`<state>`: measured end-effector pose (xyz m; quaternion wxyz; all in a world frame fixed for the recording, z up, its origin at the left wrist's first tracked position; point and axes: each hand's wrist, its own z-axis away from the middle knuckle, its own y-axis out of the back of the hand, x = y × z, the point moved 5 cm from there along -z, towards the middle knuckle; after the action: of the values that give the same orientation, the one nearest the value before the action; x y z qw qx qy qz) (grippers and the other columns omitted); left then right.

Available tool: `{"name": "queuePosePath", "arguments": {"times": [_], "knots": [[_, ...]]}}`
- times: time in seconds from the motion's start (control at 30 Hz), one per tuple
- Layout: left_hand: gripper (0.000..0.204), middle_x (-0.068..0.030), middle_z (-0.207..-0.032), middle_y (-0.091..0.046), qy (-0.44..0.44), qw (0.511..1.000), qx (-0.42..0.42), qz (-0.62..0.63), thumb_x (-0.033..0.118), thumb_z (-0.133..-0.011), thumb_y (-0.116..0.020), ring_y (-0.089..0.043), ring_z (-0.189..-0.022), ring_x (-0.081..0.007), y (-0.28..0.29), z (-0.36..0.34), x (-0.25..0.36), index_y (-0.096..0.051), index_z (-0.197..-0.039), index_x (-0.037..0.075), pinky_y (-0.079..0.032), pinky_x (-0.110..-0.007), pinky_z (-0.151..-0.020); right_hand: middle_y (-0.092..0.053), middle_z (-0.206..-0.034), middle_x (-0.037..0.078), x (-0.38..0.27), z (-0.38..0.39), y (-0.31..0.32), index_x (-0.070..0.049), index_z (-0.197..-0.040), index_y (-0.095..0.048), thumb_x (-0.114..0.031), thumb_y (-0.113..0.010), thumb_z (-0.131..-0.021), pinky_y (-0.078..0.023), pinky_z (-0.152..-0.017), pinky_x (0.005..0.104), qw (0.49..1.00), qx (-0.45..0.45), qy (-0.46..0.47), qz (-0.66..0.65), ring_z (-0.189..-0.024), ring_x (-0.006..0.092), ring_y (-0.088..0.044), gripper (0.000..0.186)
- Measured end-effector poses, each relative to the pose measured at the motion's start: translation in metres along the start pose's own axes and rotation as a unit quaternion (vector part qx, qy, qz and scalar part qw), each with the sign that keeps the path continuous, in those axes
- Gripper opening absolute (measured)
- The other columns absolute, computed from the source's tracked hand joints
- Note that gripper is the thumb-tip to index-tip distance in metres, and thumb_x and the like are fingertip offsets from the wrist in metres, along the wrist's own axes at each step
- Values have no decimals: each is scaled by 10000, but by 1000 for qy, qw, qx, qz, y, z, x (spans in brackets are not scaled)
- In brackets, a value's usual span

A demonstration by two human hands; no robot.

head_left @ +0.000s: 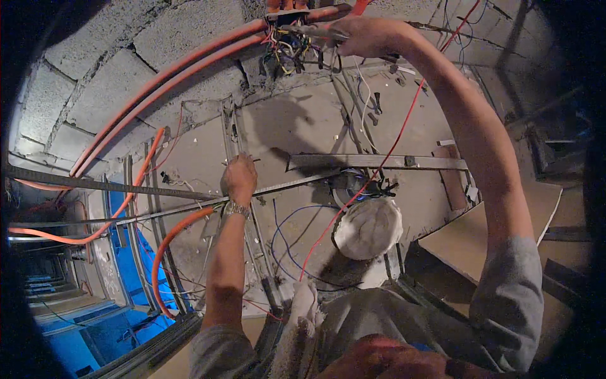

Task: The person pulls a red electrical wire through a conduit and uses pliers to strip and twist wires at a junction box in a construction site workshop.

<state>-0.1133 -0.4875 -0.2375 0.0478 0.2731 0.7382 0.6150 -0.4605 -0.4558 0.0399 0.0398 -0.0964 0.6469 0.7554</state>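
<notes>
My right hand (363, 36) reaches up to the wall, closed on a grey tool that looks like pliers (314, 30). The tool's tip is among a bundle of many-coloured wires (287, 47) hanging below the ends of orange conduits (208, 50). Lower and to the left, my left hand (240, 179) is closed beside a metal rail (228, 129). A small dark end sticks out by its fingers; what it belongs to is hidden. A watch with a metal band (237, 208) is on the left wrist.
A metal strip (379, 162) crosses the middle, above a round whitish object (369, 228). A red cord (398, 139) runs diagonally through the view. Orange conduit (165, 246) bends at the left, near blue panels (120, 208). A board (492, 227) leans at the right.
</notes>
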Motion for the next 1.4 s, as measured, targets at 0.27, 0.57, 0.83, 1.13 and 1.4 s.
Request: {"name": "queuePosePath", "arguments": {"times": [0.27,0.57,0.83,1.13,1.4], "knots": [[317,-251,-864,-721,31,999,-1,-44,279,-992,-574,-720,-801,-425,-18,3,-19,-717,-960,-3,-585,-515,-721,-709,-887,171,28,-73,-24,-86,-1432,-516,-180,-591,-892,-527,-472,386,999,11,-46,-15,-596,253,-667,553],[272,-234,-845,-721,17,1000,-13,-16,252,-987,-592,-717,-799,-432,-12,-2,-10,-683,-928,3,-583,-517,-709,-728,-943,180,-2,-27,-2,13,-1316,-556,-166,-620,-878,-567,-528,421,995,-9,-50,-89,-675,262,-710,478],[213,-222,-874,-709,33,999,-17,-24,194,-962,-604,-707,-854,-424,-15,1,-16,-686,-961,-3,-587,-493,-728,-707,-1009,309,-41,26,-36,82,-1248,-539,27,-485,-800,-583,-732,522,995,79,-49,-42,-908,450,-722,454],[289,-242,-938,-713,21,999,-26,-2,300,-1009,-557,-702,-866,-456,-15,0,-16,-672,-1001,35,-566,-568,-732,-714,-933,232,-51,73,-49,-18,-1186,-555,-101,-532,-937,-565,-733,536,936,279,-34,210,-897,398,-726,264],[185,-226,-923,-713,13,997,-52,-50,170,-947,-608,-713,-855,-416,-22,1,-18,-690,-1021,22,-583,-495,-732,-612,-993,56,-79,89,-17,-164,-1321,-559,-207,-607,-903,-492,-839,428,873,261,39,411,-989,257,-587,422]]}}
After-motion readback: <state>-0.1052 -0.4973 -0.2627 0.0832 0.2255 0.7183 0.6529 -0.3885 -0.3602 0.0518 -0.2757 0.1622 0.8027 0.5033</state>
